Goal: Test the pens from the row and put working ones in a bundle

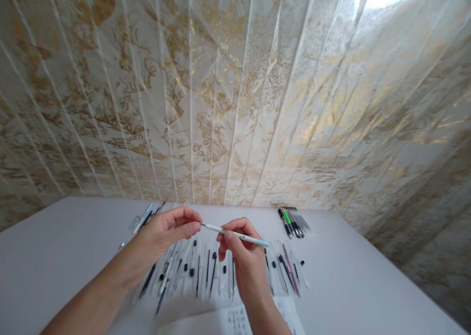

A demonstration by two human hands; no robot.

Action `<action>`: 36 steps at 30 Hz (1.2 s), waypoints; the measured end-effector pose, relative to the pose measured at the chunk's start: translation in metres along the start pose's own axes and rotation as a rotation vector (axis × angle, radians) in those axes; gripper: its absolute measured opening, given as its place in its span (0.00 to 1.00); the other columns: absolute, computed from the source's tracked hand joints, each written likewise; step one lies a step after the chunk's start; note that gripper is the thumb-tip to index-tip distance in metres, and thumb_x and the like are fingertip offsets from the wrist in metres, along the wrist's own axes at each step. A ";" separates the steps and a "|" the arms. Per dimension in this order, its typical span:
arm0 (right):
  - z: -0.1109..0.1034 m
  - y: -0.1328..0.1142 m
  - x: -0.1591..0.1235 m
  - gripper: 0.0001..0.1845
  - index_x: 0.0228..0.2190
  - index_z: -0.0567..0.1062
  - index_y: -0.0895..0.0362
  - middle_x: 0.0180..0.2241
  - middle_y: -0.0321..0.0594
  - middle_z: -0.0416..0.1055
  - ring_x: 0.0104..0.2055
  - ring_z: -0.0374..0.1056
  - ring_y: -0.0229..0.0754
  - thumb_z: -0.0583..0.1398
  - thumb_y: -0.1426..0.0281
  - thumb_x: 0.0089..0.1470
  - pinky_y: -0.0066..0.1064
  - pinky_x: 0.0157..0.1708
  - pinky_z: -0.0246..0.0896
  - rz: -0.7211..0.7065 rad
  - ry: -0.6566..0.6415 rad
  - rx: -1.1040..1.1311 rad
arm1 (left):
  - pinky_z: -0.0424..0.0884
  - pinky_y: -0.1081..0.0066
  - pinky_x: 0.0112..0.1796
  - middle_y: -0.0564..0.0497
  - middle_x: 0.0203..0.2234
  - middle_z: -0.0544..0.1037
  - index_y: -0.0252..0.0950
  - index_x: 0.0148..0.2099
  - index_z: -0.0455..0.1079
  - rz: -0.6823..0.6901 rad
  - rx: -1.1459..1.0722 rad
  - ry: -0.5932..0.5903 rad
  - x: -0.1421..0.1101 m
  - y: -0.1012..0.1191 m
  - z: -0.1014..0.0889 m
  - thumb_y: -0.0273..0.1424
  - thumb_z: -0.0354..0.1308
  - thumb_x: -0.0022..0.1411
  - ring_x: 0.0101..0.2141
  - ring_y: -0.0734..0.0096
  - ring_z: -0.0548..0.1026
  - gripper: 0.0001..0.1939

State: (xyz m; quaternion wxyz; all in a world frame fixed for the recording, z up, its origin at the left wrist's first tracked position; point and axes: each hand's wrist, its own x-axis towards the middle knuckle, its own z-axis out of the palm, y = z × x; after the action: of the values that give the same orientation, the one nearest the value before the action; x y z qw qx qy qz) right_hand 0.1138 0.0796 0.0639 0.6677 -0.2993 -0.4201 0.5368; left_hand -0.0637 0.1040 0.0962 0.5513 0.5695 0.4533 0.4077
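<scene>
- Left forearm (91, 296) and right forearm (267, 310): both bare, nearest the viewer, entering from the near edge and converging above the table.
- Left hand (172, 232): fingers curled, thumb and forefinger brought together at the dark tip of the pen, which they appear to pinch.
- Right hand (243, 256): thumb and forefinger closed around the middle of the pen's barrel, the remaining fingers bent beneath.
- White pen (252, 238): suspended between the hands above the table, slightly tilted, its dark tip to the left and its pale blue end to the right.
- Handwritten sheet (195, 323): white, on the near part of the table, partly covered by the right forearm.
- Pen parts (213, 271): clear tubes, dark refills and small black caps, laid in a broad row below and beyond the hands.
- Pink pen (292, 271): at the right end of this row.
- Far right group: a green pen (287, 218) beside black pens and slender refills.
- Far left group: a light blue pen (143, 219) with darker pens, partly behind the left hand.
- Table (55, 266): white, meeting a gold-patterned wall covering (209, 109) at the far edge.
</scene>
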 end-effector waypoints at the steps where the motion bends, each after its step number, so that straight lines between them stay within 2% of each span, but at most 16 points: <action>1: 0.001 -0.002 -0.001 0.09 0.27 0.76 0.58 0.23 0.35 0.75 0.21 0.64 0.33 0.67 0.66 0.49 0.24 0.21 0.62 0.003 -0.010 -0.012 | 0.64 0.71 0.35 0.56 0.30 0.76 0.42 0.38 0.73 0.006 0.009 0.008 0.000 0.001 0.000 0.43 0.66 0.56 0.33 0.70 0.70 0.12; 5: 0.005 -0.010 -0.003 0.07 0.28 0.78 0.58 0.25 0.39 0.78 0.23 0.68 0.36 0.69 0.68 0.47 0.25 0.22 0.64 0.007 -0.054 -0.072 | 0.65 0.72 0.36 0.56 0.27 0.75 0.42 0.34 0.75 0.027 0.042 0.032 -0.003 0.007 -0.001 0.44 0.65 0.55 0.31 0.70 0.71 0.12; 8: 0.006 -0.012 -0.003 0.09 0.28 0.78 0.58 0.26 0.41 0.79 0.24 0.71 0.39 0.70 0.66 0.46 0.25 0.20 0.64 -0.012 -0.040 -0.078 | 0.66 0.71 0.35 0.56 0.25 0.76 0.42 0.32 0.75 0.032 0.042 0.040 -0.005 0.010 0.001 0.44 0.67 0.53 0.31 0.68 0.72 0.12; 12: 0.004 -0.013 -0.003 0.15 0.22 0.74 0.58 0.21 0.40 0.77 0.19 0.67 0.34 0.68 0.61 0.49 0.22 0.16 0.57 -0.012 0.043 -0.122 | 0.67 0.72 0.35 0.56 0.27 0.78 0.43 0.33 0.76 0.038 0.011 0.073 -0.008 0.010 0.006 0.43 0.70 0.50 0.32 0.69 0.73 0.12; 14: 0.003 -0.015 -0.003 0.19 0.20 0.72 0.59 0.21 0.40 0.76 0.19 0.65 0.33 0.67 0.59 0.51 0.20 0.16 0.55 0.001 0.027 -0.151 | 0.67 0.73 0.35 0.57 0.27 0.78 0.44 0.34 0.76 0.047 -0.008 0.077 -0.009 0.009 0.009 0.42 0.70 0.50 0.32 0.70 0.73 0.12; 15: 0.002 -0.017 -0.002 0.18 0.22 0.73 0.59 0.21 0.40 0.75 0.20 0.64 0.32 0.66 0.58 0.51 0.20 0.16 0.54 0.010 -0.002 -0.150 | 0.68 0.74 0.35 0.57 0.28 0.78 0.44 0.34 0.76 0.056 -0.019 0.079 -0.010 0.009 0.009 0.42 0.70 0.50 0.32 0.70 0.73 0.12; 17: 0.001 -0.023 -0.001 0.15 0.33 0.76 0.58 0.22 0.36 0.74 0.19 0.62 0.32 0.66 0.58 0.52 0.20 0.15 0.55 0.029 -0.058 -0.114 | 0.68 0.75 0.36 0.57 0.29 0.79 0.43 0.35 0.75 0.069 -0.044 0.092 -0.011 0.010 0.007 0.42 0.69 0.52 0.34 0.70 0.73 0.12; 19: -0.001 -0.030 0.001 0.21 0.45 0.73 0.55 0.23 0.30 0.70 0.17 0.59 0.30 0.67 0.61 0.50 0.20 0.14 0.55 0.042 -0.070 -0.056 | 0.69 0.75 0.37 0.58 0.29 0.79 0.43 0.36 0.74 0.056 -0.079 0.121 -0.013 0.014 0.002 0.41 0.68 0.53 0.34 0.72 0.74 0.11; 20: -0.002 -0.033 0.002 0.23 0.46 0.71 0.53 0.23 0.28 0.69 0.17 0.58 0.30 0.68 0.63 0.49 0.20 0.14 0.55 0.042 -0.066 -0.045 | 0.69 0.76 0.36 0.58 0.29 0.79 0.42 0.37 0.74 0.042 -0.096 0.137 -0.013 0.016 -0.001 0.40 0.68 0.54 0.33 0.72 0.74 0.11; 22: -0.005 -0.039 0.003 0.19 0.41 0.72 0.54 0.22 0.28 0.69 0.16 0.58 0.29 0.69 0.65 0.47 0.20 0.14 0.55 0.034 -0.063 -0.093 | 0.70 0.75 0.32 0.58 0.28 0.79 0.42 0.37 0.73 0.011 -0.114 0.161 -0.015 0.020 -0.008 0.39 0.68 0.54 0.29 0.73 0.75 0.11; 25: -0.008 -0.044 0.001 0.12 0.29 0.73 0.57 0.18 0.31 0.70 0.14 0.58 0.29 0.67 0.62 0.50 0.20 0.13 0.51 0.040 -0.064 -0.273 | 0.71 0.73 0.28 0.57 0.28 0.80 0.41 0.37 0.73 0.005 -0.100 0.202 -0.020 0.026 -0.014 0.37 0.70 0.50 0.25 0.72 0.76 0.13; 29: -0.007 -0.047 -0.003 0.23 0.21 0.71 0.58 0.12 0.32 0.65 0.12 0.53 0.29 0.59 0.54 0.58 0.22 0.14 0.45 0.074 -0.066 -0.468 | 0.72 0.74 0.27 0.58 0.28 0.81 0.42 0.36 0.74 -0.007 -0.073 0.209 -0.024 0.031 -0.016 0.37 0.71 0.49 0.24 0.73 0.76 0.13; 31: -0.007 -0.048 -0.004 0.20 0.25 0.74 0.58 0.15 0.32 0.65 0.15 0.55 0.31 0.58 0.55 0.59 0.23 0.16 0.48 0.040 -0.093 -0.489 | 0.72 0.75 0.28 0.58 0.27 0.81 0.41 0.35 0.74 -0.004 -0.048 0.236 -0.025 0.033 -0.016 0.37 0.72 0.47 0.24 0.74 0.76 0.13; 34: -0.007 -0.047 -0.002 0.12 0.37 0.74 0.54 0.22 0.30 0.66 0.22 0.58 0.34 0.64 0.60 0.54 0.24 0.20 0.51 -0.065 -0.088 -0.519 | 0.73 0.73 0.29 0.57 0.26 0.80 0.40 0.33 0.74 -0.005 -0.013 0.290 -0.025 0.038 -0.014 0.38 0.72 0.41 0.27 0.69 0.77 0.16; 36: -0.009 -0.047 -0.002 0.10 0.32 0.73 0.54 0.21 0.29 0.62 0.21 0.55 0.34 0.64 0.61 0.54 0.24 0.20 0.49 -0.079 -0.075 -0.576 | 0.74 0.70 0.28 0.55 0.24 0.79 0.40 0.31 0.74 0.018 0.038 0.342 -0.025 0.042 -0.012 0.42 0.71 0.38 0.27 0.66 0.77 0.18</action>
State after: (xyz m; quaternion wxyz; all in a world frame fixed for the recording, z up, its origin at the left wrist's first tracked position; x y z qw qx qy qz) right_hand 0.1430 0.0670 0.0992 0.5596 -0.4400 -0.5910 0.3794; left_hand -0.0785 0.0835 0.1394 0.4515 0.5063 0.5430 0.4949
